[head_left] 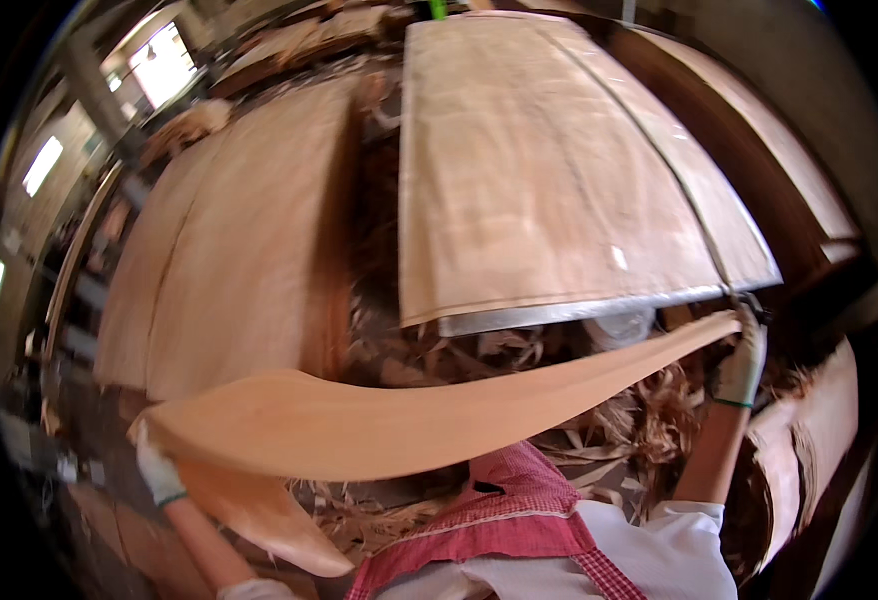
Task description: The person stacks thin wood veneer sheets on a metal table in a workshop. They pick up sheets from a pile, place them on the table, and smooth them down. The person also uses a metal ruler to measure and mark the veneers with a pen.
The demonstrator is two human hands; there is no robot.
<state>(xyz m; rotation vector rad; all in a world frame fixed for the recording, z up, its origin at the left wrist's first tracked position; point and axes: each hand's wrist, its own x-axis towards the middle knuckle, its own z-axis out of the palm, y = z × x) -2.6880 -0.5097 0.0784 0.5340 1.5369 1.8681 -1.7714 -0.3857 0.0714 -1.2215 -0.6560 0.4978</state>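
A long, thin, pale orange sheet of wood veneer [389, 425] stretches across in front of me, bowed and sagging. My left hand [159, 472], in a white glove with a green cuff, is closed on its left end, where a flap of veneer [269, 515] hangs down. My right hand [746, 360], gloved the same way, grips the narrow right end, raised beside the corner of a veneer-topped table [559, 190]. By the right fingers is a small dark object [756, 306]; I cannot make out what it is or whether I hold it.
A tall stack of veneer sheets [249, 240] stands at the left. Torn veneer scraps [649, 420] litter the floor under and before the table, which has a metal front edge [559, 312]. Curved veneer pieces [799, 460] lie at the right; another long stack [749, 130] runs behind.
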